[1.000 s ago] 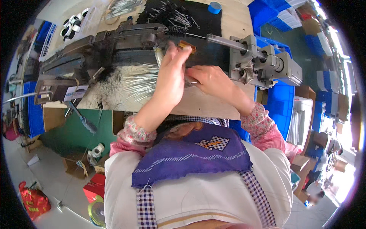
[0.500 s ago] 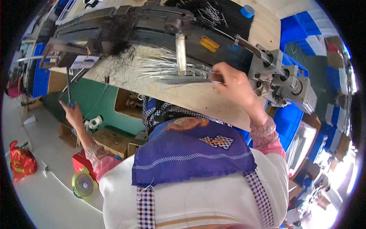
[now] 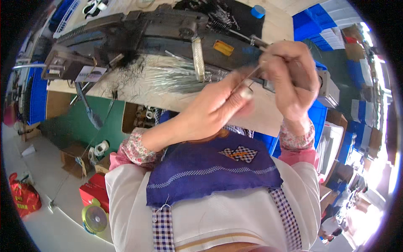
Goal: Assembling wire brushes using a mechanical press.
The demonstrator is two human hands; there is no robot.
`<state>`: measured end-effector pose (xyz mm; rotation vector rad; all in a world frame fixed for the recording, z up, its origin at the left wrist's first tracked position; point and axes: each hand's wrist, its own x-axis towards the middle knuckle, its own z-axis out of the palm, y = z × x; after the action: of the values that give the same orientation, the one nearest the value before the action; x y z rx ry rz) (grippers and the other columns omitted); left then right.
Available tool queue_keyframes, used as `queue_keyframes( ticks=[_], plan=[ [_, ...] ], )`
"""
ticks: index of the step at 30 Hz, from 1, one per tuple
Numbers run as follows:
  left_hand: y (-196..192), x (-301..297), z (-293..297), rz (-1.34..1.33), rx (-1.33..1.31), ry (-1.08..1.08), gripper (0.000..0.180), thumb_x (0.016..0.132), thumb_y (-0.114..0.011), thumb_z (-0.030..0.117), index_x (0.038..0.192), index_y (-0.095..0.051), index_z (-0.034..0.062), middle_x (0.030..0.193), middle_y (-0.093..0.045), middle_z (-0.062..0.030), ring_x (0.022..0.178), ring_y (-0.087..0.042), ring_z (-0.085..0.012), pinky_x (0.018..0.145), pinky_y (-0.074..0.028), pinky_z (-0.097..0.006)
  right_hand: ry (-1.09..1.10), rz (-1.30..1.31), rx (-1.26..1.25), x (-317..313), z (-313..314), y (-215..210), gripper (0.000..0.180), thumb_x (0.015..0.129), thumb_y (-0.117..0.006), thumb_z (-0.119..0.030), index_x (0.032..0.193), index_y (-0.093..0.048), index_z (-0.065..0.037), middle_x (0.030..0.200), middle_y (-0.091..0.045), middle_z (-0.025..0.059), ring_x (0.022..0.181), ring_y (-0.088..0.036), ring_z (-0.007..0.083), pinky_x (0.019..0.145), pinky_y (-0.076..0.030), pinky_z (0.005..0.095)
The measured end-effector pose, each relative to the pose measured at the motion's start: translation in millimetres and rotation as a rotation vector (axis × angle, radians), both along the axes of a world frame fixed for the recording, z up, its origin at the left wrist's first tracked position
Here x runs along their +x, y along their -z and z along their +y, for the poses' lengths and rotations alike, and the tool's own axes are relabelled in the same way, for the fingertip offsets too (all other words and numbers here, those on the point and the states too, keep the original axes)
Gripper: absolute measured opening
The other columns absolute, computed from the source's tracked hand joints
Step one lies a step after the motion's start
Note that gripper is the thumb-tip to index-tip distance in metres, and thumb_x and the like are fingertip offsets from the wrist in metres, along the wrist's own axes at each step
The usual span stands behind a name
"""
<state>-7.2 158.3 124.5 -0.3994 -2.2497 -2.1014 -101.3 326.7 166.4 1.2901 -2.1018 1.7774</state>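
My left hand (image 3: 212,101) has come to the middle of the bench, its thumb and fingers pinched on a thin metal wire (image 3: 253,73). The other part of that wire runs up to my right hand (image 3: 291,73), whose fingers are curled closed around it; motion blurs the fingertips. Below and left of the hands, a loose pile of bent wires (image 3: 170,79) lies on the bench top. Behind the hands, a small dark-bristled twisted-wire brush (image 3: 219,27) sits in line with the machine's spindle (image 3: 252,40).
A long dark metal machine (image 3: 163,33) spans the back of the bench (image 3: 256,111), with a wrapped handle (image 3: 198,59) and a yellow block (image 3: 223,48) on it. Its lever (image 3: 87,107) hangs at left. Dark bristle clippings (image 3: 121,77) litter the bench. Blue bins (image 3: 312,27) stand at right.
My left hand has let go of the lever and moved right to the wire. My right hand has risen from the wire pile, and a bristled brush now shows at the spindle.
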Motion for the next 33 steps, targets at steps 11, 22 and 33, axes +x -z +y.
queue_keyframes(
  ticks=[11, 22, 33],
  plan=[
    [60, -10, 15, -0.333, 0.366, -0.349, 0.032, 0.101, -0.041, 0.033, 0.091, -0.052, 0.005, 0.075, -0.046, -0.0043, 0.063, -0.044, -0.0103, 0.052, -0.041, -0.025, 0.224, 0.526, 0.554, -61, 1, 49, 0.024, 0.073, -0.06, 0.001, 0.097, -0.062, -0.002, 0.09, -0.059, 0.0095, 0.083, -0.061, 0.0282, 0.07, -0.052, 0.0382],
    [15, -5, -86, -0.151, 1.497, 0.174, 0.027, 0.102, -0.039, 0.023, 0.116, -0.054, 0.0056, 0.067, -0.035, 0.0019, 0.04, -0.025, -0.0046, 0.033, -0.019, -0.02, 0.231, 0.672, 0.705, -62, -14, 53, 0.02, 0.072, -0.058, -0.005, 0.091, -0.061, -0.004, 0.082, -0.055, 0.0082, 0.085, -0.058, 0.025, 0.068, -0.053, 0.0327],
    [37, -95, -14, -0.175, -0.374, 0.057, 0.029, 0.085, -0.057, 0.025, 0.083, -0.069, -0.0006, 0.063, -0.06, -0.0179, 0.054, -0.055, -0.0202, 0.056, -0.043, -0.033, 0.359, 0.595, 0.82, -147, -46, 37, 0.017, 0.081, -0.061, -0.009, 0.094, -0.062, 0.001, 0.09, -0.06, 0.0136, 0.088, -0.06, 0.0343, 0.077, -0.049, 0.0408]
  ],
)
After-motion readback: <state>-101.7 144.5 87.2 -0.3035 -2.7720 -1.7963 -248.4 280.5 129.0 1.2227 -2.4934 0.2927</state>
